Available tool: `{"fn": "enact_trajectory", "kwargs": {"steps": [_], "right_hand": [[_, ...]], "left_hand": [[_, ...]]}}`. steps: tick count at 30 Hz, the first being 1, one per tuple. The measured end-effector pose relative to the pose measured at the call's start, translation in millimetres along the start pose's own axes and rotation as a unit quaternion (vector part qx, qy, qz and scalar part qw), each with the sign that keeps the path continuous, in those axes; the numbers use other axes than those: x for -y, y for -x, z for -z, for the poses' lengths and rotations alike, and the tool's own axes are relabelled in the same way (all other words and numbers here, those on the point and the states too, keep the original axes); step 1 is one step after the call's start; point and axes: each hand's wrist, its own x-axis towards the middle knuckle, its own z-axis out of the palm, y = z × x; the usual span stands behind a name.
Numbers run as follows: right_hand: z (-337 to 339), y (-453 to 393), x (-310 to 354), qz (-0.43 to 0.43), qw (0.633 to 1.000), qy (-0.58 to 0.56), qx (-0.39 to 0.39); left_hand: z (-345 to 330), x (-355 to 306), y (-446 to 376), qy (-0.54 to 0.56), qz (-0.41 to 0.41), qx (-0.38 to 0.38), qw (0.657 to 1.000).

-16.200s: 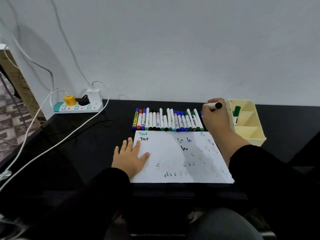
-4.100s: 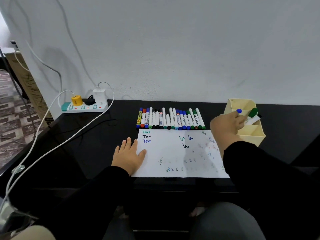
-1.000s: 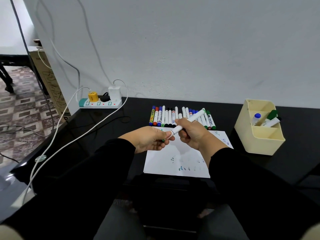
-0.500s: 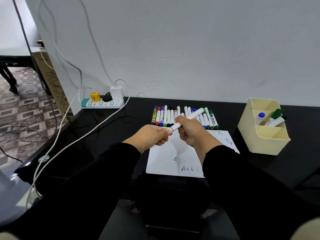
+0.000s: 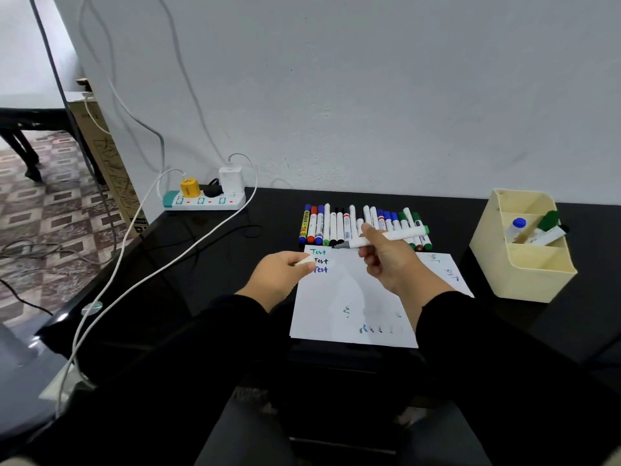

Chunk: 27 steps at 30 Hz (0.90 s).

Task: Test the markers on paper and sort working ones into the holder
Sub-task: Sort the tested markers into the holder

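Cap (image 5: 304, 262) now pulled off marker (image 5: 386, 238); black table (image 5: 235, 250), white wall (image 5: 369, 95).

A room in a home: patterned floor tiles (image 5: 60, 210), a plain white wall (image 5: 336, 95), and a power strip (image 5: 205, 200) with chargers on a black worktop (image 5: 235, 264).

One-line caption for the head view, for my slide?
Right hand holds an uncapped marker above the paper; left hand pinches its cap.
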Motion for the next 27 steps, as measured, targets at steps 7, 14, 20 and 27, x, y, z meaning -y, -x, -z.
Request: {"fn": "enact_trajectory", "kwargs": {"steps": [7,14,20,27], "right_hand": [[-20,3,-11,0.057,0.992,0.11,-0.037],[-43,-5,-31,0.119,0.973,0.195,-0.042],[-39,-10,-48,0.125,0.964,0.225,-0.066],[-38,-12,-53,0.144,0.957,0.242,-0.066]], "left_hand": [[-2,48,-3,-0.205,-0.057,-0.117,0.97],[-4,69,-25,-0.269,-0.052,-0.032,0.961],[-5,76,-28,-0.242,-0.022,-0.031,0.97],[-7,78,-29,-0.242,-0.012,-0.041,0.969]]}}
